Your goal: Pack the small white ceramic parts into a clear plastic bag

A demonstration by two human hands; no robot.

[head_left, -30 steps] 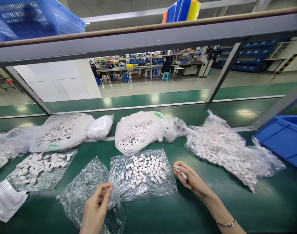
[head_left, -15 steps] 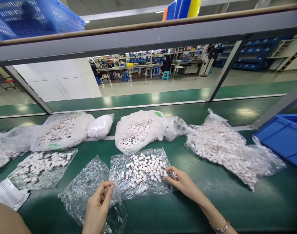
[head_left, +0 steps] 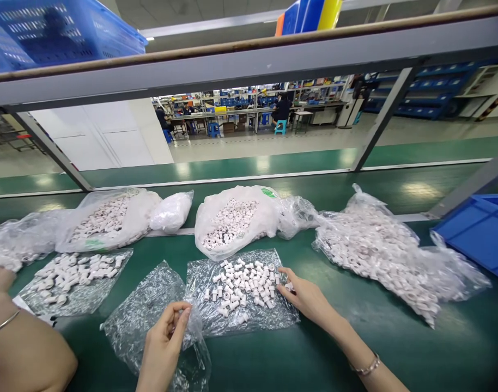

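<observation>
On the green bench (head_left: 249, 367), a crinkled clear sheet (head_left: 273, 321) is spread in front of the person, and white fittings (head_left: 243, 284) are heaped loosely across its middle and toward its far edge. The right-hand edge of the sheet is reached by the right hand (head_left: 306, 296), whose fingers are bent. A white piece is held within them, and the fingertips are brought against the right side of the heap; whether a second fitting is pinched there cannot be told. A bracelet (head_left: 367, 367) is worn on the right wrist.

By the left hand (head_left: 163, 345), closed with thumb and forefinger together, the film of an open clear bag (head_left: 138, 307) is grasped. This bag is laid at the left edge of the sheet, which is partly overlapped by it.

Farther left, more white pieces (head_left: 69, 272) are scattered on a second sheet (head_left: 89, 305). Near its left corner, the bare arm (head_left: 28, 348) of another person is seen, with the hand cut off by the picture's side.

Along the far edge of the bench, two whitish bags (head_left: 269, 218) filled with similar pieces are set, and between them a small white bundle (head_left: 169, 212) is placed. To the right, a large transparent bag (head_left: 375, 250) packed with pieces is stretched toward the right end, where a blue crate (head_left: 478, 228) is stood just beside it.
</observation>
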